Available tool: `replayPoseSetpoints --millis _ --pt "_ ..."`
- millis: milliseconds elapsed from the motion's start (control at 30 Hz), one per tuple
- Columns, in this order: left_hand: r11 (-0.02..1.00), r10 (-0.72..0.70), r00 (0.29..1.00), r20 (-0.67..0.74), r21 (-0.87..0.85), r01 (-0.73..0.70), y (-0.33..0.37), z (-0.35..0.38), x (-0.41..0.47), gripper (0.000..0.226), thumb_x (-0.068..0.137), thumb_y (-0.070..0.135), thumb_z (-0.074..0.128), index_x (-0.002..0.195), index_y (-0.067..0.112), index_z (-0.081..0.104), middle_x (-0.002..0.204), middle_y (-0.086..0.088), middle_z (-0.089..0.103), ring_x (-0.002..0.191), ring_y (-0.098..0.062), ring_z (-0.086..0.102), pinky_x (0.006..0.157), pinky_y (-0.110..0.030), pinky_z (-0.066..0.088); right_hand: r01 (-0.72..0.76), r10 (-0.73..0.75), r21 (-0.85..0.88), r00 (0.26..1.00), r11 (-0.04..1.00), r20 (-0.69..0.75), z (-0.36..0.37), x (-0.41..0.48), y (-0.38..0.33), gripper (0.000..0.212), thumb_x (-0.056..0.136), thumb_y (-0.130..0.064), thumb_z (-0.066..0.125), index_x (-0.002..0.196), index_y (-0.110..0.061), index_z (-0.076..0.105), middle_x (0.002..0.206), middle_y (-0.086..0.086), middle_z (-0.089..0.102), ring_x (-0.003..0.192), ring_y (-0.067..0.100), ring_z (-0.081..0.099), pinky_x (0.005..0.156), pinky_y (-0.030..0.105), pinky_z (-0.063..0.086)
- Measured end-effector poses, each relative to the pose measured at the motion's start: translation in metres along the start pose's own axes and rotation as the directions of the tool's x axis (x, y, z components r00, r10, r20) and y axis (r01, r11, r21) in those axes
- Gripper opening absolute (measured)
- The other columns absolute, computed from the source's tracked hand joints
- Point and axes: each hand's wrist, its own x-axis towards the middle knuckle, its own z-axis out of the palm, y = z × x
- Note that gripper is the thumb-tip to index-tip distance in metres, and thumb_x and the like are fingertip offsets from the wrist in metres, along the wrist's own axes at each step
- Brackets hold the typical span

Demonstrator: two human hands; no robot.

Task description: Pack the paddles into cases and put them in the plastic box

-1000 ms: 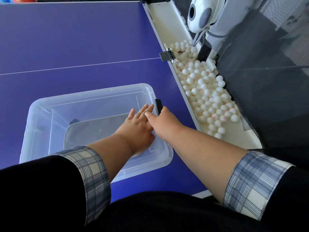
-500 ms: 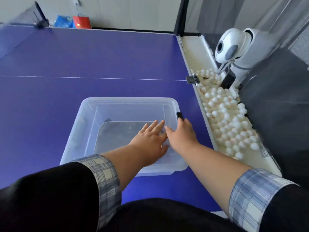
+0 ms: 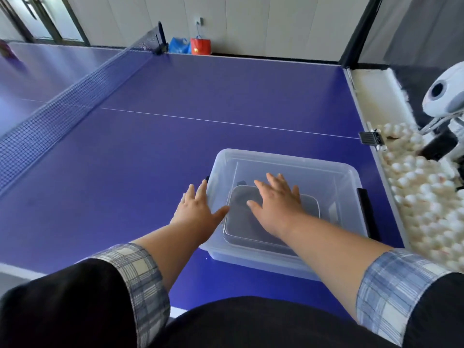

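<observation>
Nearest: both my sleeves, dark with plaid cuffs (image 3: 135, 277) rolled back, forearms bare. Left hand (image 3: 198, 212) is open, fingers spread, palm down, sitting at the left outside wall of the plastic box (image 3: 288, 160); the thumb points at the wall, and I can't tell if it actually touches. Right hand (image 3: 276, 204) is inside the box, also flat with fingers spread, palm down over the grey case (image 3: 237, 222). Contact vs hover: can't tell from this angle. Neither hand grips anything. The case lies flat on the box floor, zipped outline visible through the clear plastic, and takes up most of the bottom. Any paddle in it is hidden. The box is clear, lid off, with a black latch (image 3: 365, 207) on its right side, and it stands on the blue desk (image 3: 150, 151) near my edge, right of centre. Right of the desk, a white trough (image 3: 376, 89) runs along its side, the near part full of white balls (image 3: 421, 197), with a white ball machine (image 3: 444, 96) standing in it and a small grey clip (image 3: 371, 138) on the desk edge. Further out, a white line crosses the desk, and the net (image 3: 62, 106) runs diagonally at left. Far end, by the wall: a blue bag (image 3: 178, 45) and a red bag (image 3: 200, 46) side by side on the floor.
</observation>
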Motion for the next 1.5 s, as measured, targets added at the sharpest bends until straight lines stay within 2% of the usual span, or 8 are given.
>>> replayPoseSetpoints --millis 167,300,400,800,967,1233,1333,1500 --pt "0.816 -0.189 0.93 0.316 -0.476 0.327 -0.017 -0.008 0.027 0.109 0.074 0.063 0.069 0.154 0.032 0.001 0.149 -0.002 0.041 0.123 -0.029 0.05 0.086 -0.041 0.042 -0.024 0.025 -0.034 0.999 0.999 0.038 0.016 0.03 -0.039 0.073 0.094 -0.07 0.027 0.158 -0.038 0.014 0.169 0.0 0.002 0.155 0.027 -0.008 0.12 0.059 0.0" --pt "0.826 -0.066 0.956 0.285 -0.522 0.212 -0.028 -0.014 0.044 0.08 0.067 0.057 0.075 0.136 0.028 0.043 0.106 0.018 0.061 0.085 -0.007 0.06 0.062 -0.025 0.045 -0.057 0.057 -0.138 0.998 0.989 -0.008 0.034 0.03 -0.042 0.078 0.089 -0.075 0.005 0.158 -0.04 0.004 0.169 -0.001 -0.001 0.155 0.026 -0.008 0.121 0.058 -0.002" --pt "0.835 -0.008 0.966 0.26 -0.529 0.15 -0.019 -0.018 0.053 0.054 0.069 0.046 0.074 0.113 0.026 0.051 0.092 0.012 0.061 0.075 -0.006 0.062 0.053 -0.024 0.045 -0.072 0.07 -0.141 0.997 0.987 -0.025 0.037 0.03 -0.042 0.088 0.079 -0.078 -0.008 0.157 -0.041 0.004 0.169 -0.003 -0.001 0.155 0.024 -0.006 0.121 0.057 -0.001" --pt "0.809 0.051 0.961 0.273 -0.575 0.12 0.002 -0.012 0.069 0.054 0.082 0.032 0.07 0.125 0.028 0.037 0.097 0.016 0.056 0.075 -0.006 0.057 0.054 -0.026 0.042 -0.186 0.186 -0.2 0.982 0.962 -0.016 0.043 0.034 -0.042 0.075 0.086 -0.07 -0.011 0.155 -0.042 -0.013 0.169 0.001 -0.012 0.154 0.033 -0.011 0.119 0.064 -0.001" --pt "0.871 0.013 0.958 0.287 -0.473 0.13 0.016 -0.013 0.067 0.065 0.086 0.025 0.06 0.141 0.026 0.025 0.124 0.001 0.056 0.092 -0.028 0.064 0.081 -0.047 0.055 -0.195 0.202 -0.19 0.979 0.962 0.017 0.04 0.036 -0.045 0.065 0.094 -0.06 -0.004 0.156 -0.042 -0.011 0.169 0.001 -0.013 0.154 0.033 -0.013 0.119 0.064 -0.003" --pt "0.9 0.006 0.957 0.29 -0.418 0.121 0.019 -0.02 0.066 0.08 0.089 0.028 0.064 0.152 0.023 0.014 0.141 -0.005 0.045 0.111 -0.031 0.058 0.086 -0.045 0.053 -0.192 0.199 -0.135 0.979 0.972 0.035 0.033 0.037 -0.043 0.061 0.099 -0.061 0.01 0.157 -0.043 -0.004 0.169 -0.001 -0.01 0.154 0.03 -0.012 0.119 0.063 -0.003" --pt "0.968 0.043 0.966 0.253 -0.25 0.022 0.019 -0.028 0.056 0.096 0.088 0.036 0.067 0.155 0.023 0.0 0.154 -0.006 0.026 0.127 -0.034 0.047 0.097 -0.047 0.047 -0.17 0.17 -0.016 0.984 0.985 0.059 0.02 0.031 -0.037 0.067 0.098 -0.064 0.027 0.158 -0.041 0.008 0.169 -0.002 -0.003 0.155 0.024 -0.008 0.122 0.058 -0.002" --pt "0.966 0.257 0.962 0.088 0.014 -0.26 0.022 -0.042 0.028 0.077 0.088 0.058 0.056 0.149 0.022 0.026 0.158 -0.004 0.017 0.141 -0.03 0.023 0.103 -0.047 0.038 -0.145 0.146 0.116 0.989 0.983 -0.006 -0.015 -0.007 -0.01 0.068 0.097 -0.058 0.045 0.157 -0.033 0.024 0.168 0.001 0.015 0.155 0.021 0.006 0.122 0.051 0.014"
